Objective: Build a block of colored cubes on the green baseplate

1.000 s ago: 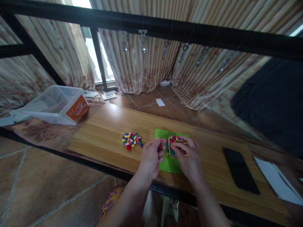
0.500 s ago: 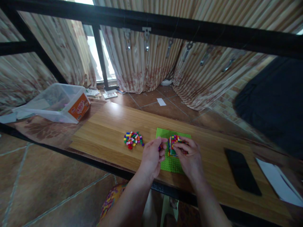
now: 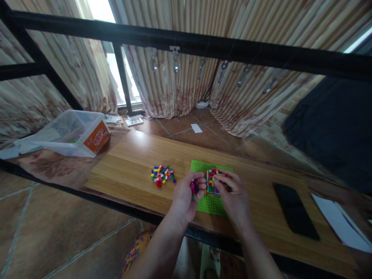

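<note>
A green studded baseplate (image 3: 210, 205) lies on the wooden board, bearing a block structure (image 3: 212, 180) of many-coloured toy bricks. My left hand (image 3: 186, 193) is cupped just left of the structure, its fingers curled round several small loose bricks (image 3: 194, 188), some purple and red. Over the right side of the structure is my right hand (image 3: 234, 190), thumb and fingers drawn together at its top. Whatever the fingertips pinch is too small to make out. A loose pile of coloured bricks (image 3: 163, 175) lies on the board to the left of my hands.
A black phone-like slab (image 3: 295, 211) lies on the board (image 3: 258, 209) at the right, beside white paper (image 3: 338, 221). At the far left stands a clear plastic bin (image 3: 69, 145) with an orange label. A dark metal rail (image 3: 203, 40) crosses above, before curtains.
My left hand has turned and opened slightly, showing more of the bricks in it. The right hand's fingers have shifted a little on the structure, uncovering more of its top. The view has tilted slightly.
</note>
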The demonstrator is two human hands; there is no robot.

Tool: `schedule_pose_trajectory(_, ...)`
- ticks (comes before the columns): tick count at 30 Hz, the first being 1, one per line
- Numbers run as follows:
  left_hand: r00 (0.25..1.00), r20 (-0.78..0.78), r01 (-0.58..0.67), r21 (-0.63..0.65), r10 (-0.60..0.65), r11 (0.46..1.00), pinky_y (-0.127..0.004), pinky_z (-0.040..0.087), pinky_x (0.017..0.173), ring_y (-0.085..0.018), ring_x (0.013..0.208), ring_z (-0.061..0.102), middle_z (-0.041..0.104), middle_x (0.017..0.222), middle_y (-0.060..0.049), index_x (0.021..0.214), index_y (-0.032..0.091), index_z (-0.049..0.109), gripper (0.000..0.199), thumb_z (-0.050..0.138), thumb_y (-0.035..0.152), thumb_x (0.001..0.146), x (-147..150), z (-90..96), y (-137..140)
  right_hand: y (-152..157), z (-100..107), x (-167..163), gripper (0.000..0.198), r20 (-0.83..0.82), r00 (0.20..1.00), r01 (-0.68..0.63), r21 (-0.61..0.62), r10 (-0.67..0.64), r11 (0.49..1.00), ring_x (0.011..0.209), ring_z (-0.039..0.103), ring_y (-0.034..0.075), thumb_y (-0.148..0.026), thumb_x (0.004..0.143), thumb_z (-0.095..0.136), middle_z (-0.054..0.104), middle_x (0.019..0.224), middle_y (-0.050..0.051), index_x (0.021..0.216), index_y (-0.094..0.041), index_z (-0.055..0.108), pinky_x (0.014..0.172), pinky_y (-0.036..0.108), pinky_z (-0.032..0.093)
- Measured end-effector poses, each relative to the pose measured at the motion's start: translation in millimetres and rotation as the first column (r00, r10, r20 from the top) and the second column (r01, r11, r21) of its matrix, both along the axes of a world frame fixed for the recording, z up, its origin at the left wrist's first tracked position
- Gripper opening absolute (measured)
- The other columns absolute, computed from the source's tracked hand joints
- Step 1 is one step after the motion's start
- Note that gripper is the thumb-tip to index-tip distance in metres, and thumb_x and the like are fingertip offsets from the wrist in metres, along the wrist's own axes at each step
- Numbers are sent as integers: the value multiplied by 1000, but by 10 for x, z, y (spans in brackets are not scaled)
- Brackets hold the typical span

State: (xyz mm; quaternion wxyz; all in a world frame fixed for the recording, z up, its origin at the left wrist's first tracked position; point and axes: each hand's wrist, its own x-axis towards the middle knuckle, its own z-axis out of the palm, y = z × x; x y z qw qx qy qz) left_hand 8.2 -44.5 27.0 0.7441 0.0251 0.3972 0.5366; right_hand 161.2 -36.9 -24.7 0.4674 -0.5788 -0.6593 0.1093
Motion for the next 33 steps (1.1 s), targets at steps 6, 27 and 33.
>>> schedule_pose_trajectory(6,993,116,3,-38,1,999,-24,55,68,-13,69,65,69,81,-12,81,7,67,33,43,26,93,55,25,8,-105,289,-111,15,-43,995,-83,41,85,996,105,58,22,-33,88,59,64,110,4,92,-28,73,93,44,46)
schedule_pose_trajectory(27,994,110,7,-33,-3,999,-22,52,61,-11,63,61,66,74,-8,75,8,66,27,47,20,91,101,-9,-16,-113,359,-146,18,50,983,-173,-45,176,984,107,56,23,-34,91,53,63,112,6,95,-26,68,94,44,44)
schedule_pose_trajectory(33,1000,28,-11,-33,12,999,-18,47,53,-8,57,56,63,70,-8,76,8,67,22,50,18,87,60,-35,5,-75,328,27,27,91,994,-49,-41,53,998,93,58,22,-35,95,41,65,93,7,85,-22,63,86,41,45)
